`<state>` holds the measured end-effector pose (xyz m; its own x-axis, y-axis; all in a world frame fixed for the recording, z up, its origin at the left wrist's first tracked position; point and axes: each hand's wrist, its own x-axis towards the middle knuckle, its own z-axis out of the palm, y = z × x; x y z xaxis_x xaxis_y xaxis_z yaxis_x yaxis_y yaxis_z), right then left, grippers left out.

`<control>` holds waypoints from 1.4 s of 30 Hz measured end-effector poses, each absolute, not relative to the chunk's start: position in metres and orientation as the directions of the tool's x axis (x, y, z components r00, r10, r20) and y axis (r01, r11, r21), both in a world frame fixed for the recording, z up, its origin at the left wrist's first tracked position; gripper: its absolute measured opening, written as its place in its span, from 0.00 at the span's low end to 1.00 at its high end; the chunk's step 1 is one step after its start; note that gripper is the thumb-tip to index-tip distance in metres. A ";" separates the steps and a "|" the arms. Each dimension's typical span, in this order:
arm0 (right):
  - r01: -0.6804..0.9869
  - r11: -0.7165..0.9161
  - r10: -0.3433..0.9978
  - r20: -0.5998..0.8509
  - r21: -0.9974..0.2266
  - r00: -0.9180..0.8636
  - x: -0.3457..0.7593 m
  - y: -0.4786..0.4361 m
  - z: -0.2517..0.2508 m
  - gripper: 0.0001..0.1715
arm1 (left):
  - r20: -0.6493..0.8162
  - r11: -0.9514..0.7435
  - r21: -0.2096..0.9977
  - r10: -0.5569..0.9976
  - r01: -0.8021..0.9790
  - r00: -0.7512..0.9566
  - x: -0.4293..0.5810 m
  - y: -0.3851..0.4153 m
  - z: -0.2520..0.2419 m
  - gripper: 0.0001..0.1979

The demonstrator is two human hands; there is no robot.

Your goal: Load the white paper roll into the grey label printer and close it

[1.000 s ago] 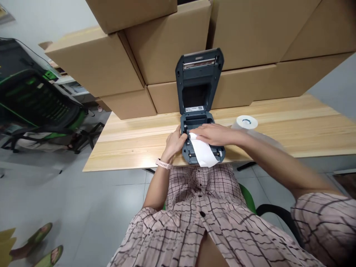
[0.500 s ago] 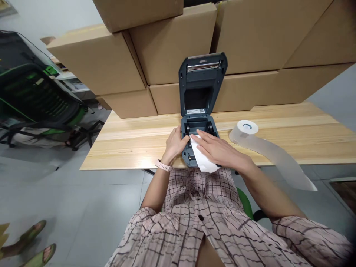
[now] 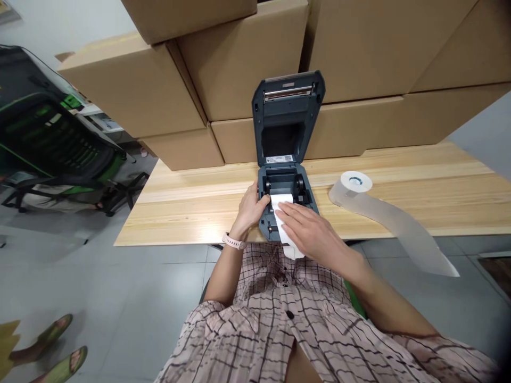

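Dark grey plastic printer (image 3: 285, 169), frame centre: lid (image 3: 288, 115) raised, not yet closed. White paper strip (image 3: 280, 205) laid in lower tray (image 3: 264, 230), loose end hanging past front edge. Left hand (image 3: 249, 207) clasping left rim, thumb over edge; right hand (image 3: 305, 223) flat, palm down, fingers extended on strip. White paper roll (image 3: 346, 190), partly unwound, right of centre.

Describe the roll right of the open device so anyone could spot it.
From the cardboard boxes, come down to the wooden table bearing them. Right of the open dark device stands a white roll, round face up. Unlike the white paper under the right hand, it is untouched, shows a bluish core and trails a long strip past the table's near edge.
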<state>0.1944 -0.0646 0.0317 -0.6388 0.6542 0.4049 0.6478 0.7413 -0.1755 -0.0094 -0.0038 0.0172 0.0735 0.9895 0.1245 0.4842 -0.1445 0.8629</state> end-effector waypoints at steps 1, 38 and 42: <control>0.657 0.733 0.660 0.422 -0.178 -0.622 0.192 -0.070 0.030 0.24 | 0.119 -0.139 0.865 0.990 0.483 0.071 -0.009 -0.004 0.017 0.33; 0.698 0.689 0.696 0.446 -0.195 -0.562 0.196 -0.092 0.029 0.21 | 0.133 -0.152 0.961 0.987 0.232 0.094 -0.010 -0.006 0.009 0.32; 0.697 0.684 0.706 0.439 -0.217 -0.556 0.196 -0.090 0.027 0.20 | 0.099 -0.110 0.982 0.992 0.156 0.075 -0.009 -0.001 0.006 0.33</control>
